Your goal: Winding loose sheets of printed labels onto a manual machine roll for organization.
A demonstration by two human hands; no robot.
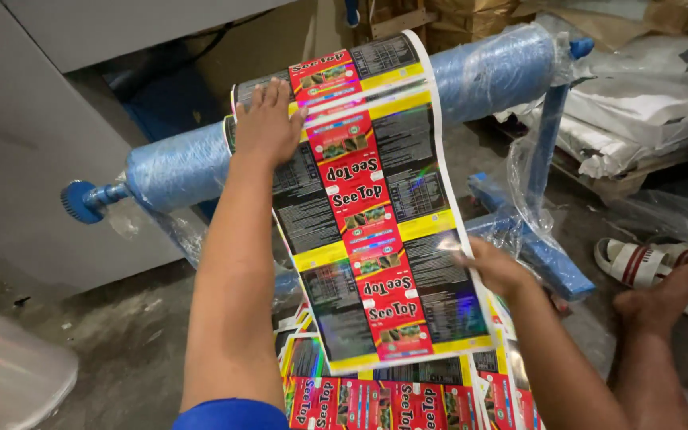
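Note:
A long printed film strip (376, 215), red, yellow and black with shiny panels, hangs over a blue plastic-wrapped roller (177, 163). My left hand (268, 119) lies flat on the strip's upper left part, near where it crosses the roller. My right hand (491, 267) pinches the strip's right edge lower down. The strip's lower end runs onto a pile of the same printed film (392, 398) on the floor below my arms.
The roller sits on a blue metal stand (547, 143) with a base bar (535, 247). A grey cabinet (25, 159) stands at left. My bare foot (666, 295) and white sandals (639, 263) lie at right, near stacked white sheets (639, 119).

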